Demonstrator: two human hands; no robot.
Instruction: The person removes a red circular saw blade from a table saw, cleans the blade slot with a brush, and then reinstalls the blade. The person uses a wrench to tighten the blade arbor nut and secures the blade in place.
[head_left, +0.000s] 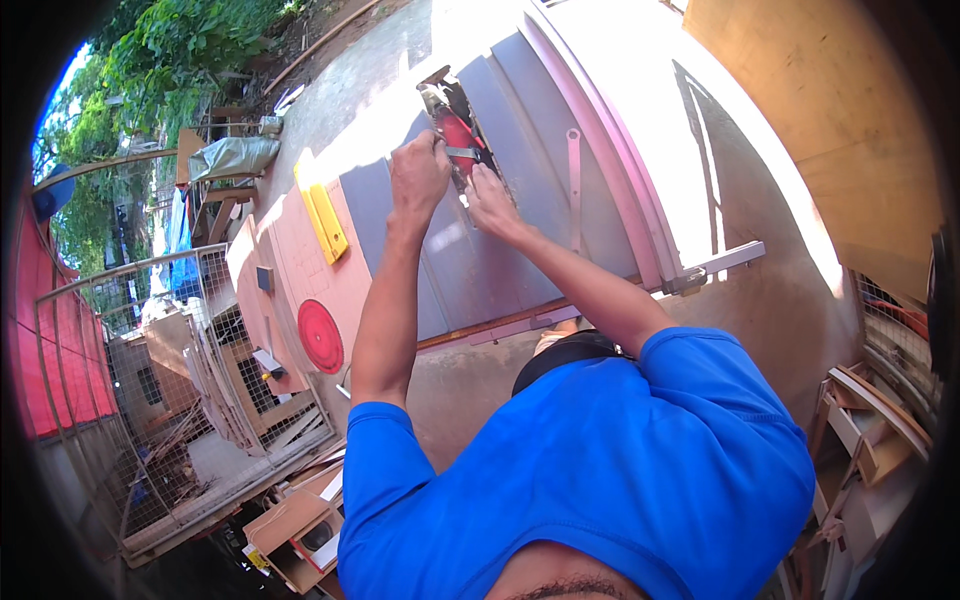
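One red disc (321, 337) lies at left, a yellow strip (322, 214) farther off. Rightward, the left hand (420, 174) and right hand (490, 200), slightly apart, meet a red part (457, 132) in the grey table's (528, 130) slot (435, 92); grip cannot be determined. A pink rail (609, 140) stands right.

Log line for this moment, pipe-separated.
left hand: at left edge of slot in grey table | right hand: over slot | grips: unclear | red part: inside slot | yellow piece, red disc: left of both hands
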